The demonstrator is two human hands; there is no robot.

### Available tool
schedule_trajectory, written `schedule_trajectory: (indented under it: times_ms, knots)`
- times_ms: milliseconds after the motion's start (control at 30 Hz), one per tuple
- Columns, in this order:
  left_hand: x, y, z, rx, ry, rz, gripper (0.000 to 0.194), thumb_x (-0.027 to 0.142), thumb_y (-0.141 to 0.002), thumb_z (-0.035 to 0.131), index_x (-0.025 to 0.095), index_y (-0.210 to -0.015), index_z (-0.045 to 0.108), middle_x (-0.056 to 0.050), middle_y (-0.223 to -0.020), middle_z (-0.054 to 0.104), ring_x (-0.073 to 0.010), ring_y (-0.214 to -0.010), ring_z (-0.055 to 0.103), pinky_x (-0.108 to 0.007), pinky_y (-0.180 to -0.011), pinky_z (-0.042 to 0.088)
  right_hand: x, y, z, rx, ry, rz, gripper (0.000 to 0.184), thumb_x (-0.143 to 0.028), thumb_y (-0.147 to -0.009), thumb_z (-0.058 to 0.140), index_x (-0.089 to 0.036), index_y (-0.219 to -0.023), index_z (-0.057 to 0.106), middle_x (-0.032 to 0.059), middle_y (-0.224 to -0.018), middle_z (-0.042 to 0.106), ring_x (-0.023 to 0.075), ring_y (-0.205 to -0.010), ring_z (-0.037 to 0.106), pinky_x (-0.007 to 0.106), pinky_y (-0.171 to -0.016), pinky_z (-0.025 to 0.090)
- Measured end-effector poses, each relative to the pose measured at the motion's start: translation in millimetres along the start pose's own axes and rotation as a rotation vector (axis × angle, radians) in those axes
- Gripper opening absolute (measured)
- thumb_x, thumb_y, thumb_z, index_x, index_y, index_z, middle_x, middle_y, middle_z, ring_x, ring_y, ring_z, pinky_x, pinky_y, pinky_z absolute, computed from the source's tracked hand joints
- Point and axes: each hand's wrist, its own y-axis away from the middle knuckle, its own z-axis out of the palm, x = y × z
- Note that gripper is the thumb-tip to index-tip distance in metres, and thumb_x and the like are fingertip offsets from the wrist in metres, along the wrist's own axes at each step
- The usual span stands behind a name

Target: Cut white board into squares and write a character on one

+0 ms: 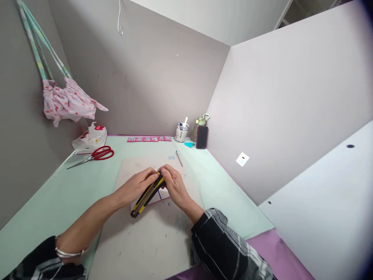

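A yellow and black utility knife (148, 195) slants between my hands, its lower end pointing toward me and left. My right hand (175, 186) is closed around its upper end. Against the same end, my left hand (136, 186) presses with its thumb and bent fingers, closed on the knife. No bare blade shows. Under the knife lies a white sheet (164, 193) with a dark blue line and a red lower edge, partly covered by my hands. Beneath that is a large pale board (136, 249) with scattered marks. A slim craft knife (179, 158) rests beyond my right hand.
Red-handled scissors (102, 153) and a tissue pack (90, 138) are at the back left. Along the wall lie a pink patterned strip (149, 139), a cup (181, 132), a blue scrap (189, 144), a bottle (194, 134) and a phone (202, 137). Walls enclose the table (230, 194).
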Motion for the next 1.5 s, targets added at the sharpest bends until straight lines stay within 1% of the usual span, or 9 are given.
schedule_trajectory:
  times_ms: [100,233,433,600,733,933,1100,1300,1500]
  knots:
    - [0.4,-4.5,3.3,-0.195,0.074,-0.103,0.035,0.054,-0.087,0.06,0.02,-0.082,0.067,-0.004,-0.069,0.069,-0.0229,-0.066,0.066,-0.03,-0.065,0.051,0.5,0.7,-1.5,-0.013,0.043,0.01,0.032,-0.044,-0.098,0.04,-0.022,-0.08,0.055,-0.0041,-0.06,0.05,0.0134,-0.057,0.05,0.025,-0.057,0.041]
    - [-9.6,-4.5,13.3,-0.247,0.231,-0.187,0.036,0.052,-0.09,0.056,0.019,-0.084,0.065,-0.005,-0.072,0.069,-0.0216,-0.064,0.068,-0.031,-0.065,0.054,1.7,0.4,-3.4,-0.031,0.069,0.042,0.034,-0.044,-0.1,0.038,-0.023,-0.079,0.054,-0.0041,-0.057,0.051,0.0145,-0.057,0.053,0.025,-0.058,0.042]
    - [-27.7,-3.9,24.5,-0.202,0.444,-0.299,0.04,0.048,-0.093,0.046,0.017,-0.077,0.065,-0.006,-0.069,0.066,-0.0169,-0.052,0.059,-0.03,-0.059,0.054,3.8,-1.8,-3.9,-0.077,0.091,0.101,0.032,-0.041,-0.1,0.039,-0.023,-0.079,0.055,-0.0058,-0.052,0.051,0.0132,-0.05,0.054,0.024,-0.056,0.042]
    - [-30.8,-0.1,28.3,-0.142,0.541,-0.322,0.033,0.042,-0.093,0.048,0.016,-0.08,0.065,-0.006,-0.074,0.066,-0.0187,-0.061,0.065,-0.031,-0.066,0.056,7.0,-1.8,-2.0,-0.13,0.101,0.128,0.032,-0.037,-0.1,0.037,-0.022,-0.079,0.056,-0.0065,-0.048,0.051,0.0125,-0.045,0.055,0.022,-0.051,0.041]
    - [-33.4,0.2,30.1,-0.106,0.598,-0.336,0.033,0.039,-0.092,0.048,0.015,-0.077,0.064,-0.006,-0.071,0.064,-0.017,-0.058,0.062,-0.029,-0.062,0.054,8.4,-2.0,1.1,-0.123,0.155,0.137,0.032,-0.034,-0.1,0.037,-0.022,-0.079,0.058,-0.0064,-0.048,0.05,0.0119,-0.043,0.051,0.022,-0.05,0.038]
    - [-30.8,1.8,30.6,-0.11,0.63,-0.357,0.03,0.042,-0.089,0.053,0.018,-0.073,0.062,-0.001,-0.069,0.06,-0.0104,-0.048,0.05,-0.023,-0.048,0.044,11.6,-4.1,2.1,-0.103,0.239,0.101,0.03,-0.032,-0.099,0.037,-0.022,-0.08,0.057,-0.0051,-0.058,0.055,0.0119,-0.05,0.052,0.023,-0.056,0.038]
    - [-30.9,2.7,29.9,-0.104,0.627,-0.372,0.028,0.039,-0.087,0.053,0.019,-0.07,0.06,-0.001,-0.064,0.06,-0.008,-0.041,0.044,-0.021,-0.041,0.038,12.8,-3.3,3.4,-0.11,0.31,0.069,0.029,-0.029,-0.097,0.037,-0.023,-0.073,0.052,-0.0054,-0.058,0.052,0.0124,-0.056,0.051,0.023,-0.059,0.036]
    - [-36.9,-0.7,30.3,-0.076,0.658,-0.378,0.023,0.033,-0.081,0.05,0.017,-0.066,0.058,-0.001,-0.054,0.057,-0.0113,-0.041,0.052,-0.023,-0.043,0.044,11.5,-2.9,5.8,-0.156,0.403,0.051,0.03,-0.028,-0.098,0.036,-0.023,-0.07,0.047,-0.0064,-0.055,0.047,0.0117,-0.053,0.048,0.023,-0.057,0.032]
    - [-37.6,-2.7,31.5,-0.072,0.689,-0.375,0.022,0.031,-0.076,0.051,0.015,-0.062,0.058,-0.003,-0.053,0.058,-0.0111,-0.039,0.05,-0.023,-0.041,0.042,9.6,-3.7,8.1,-0.158,0.485,0.064,0.029,-0.026,-0.098,0.036,-0.023,-0.07,0.043,-0.007,-0.053,0.046,0.0116,-0.049,0.046,0.023,-0.057,0.028]
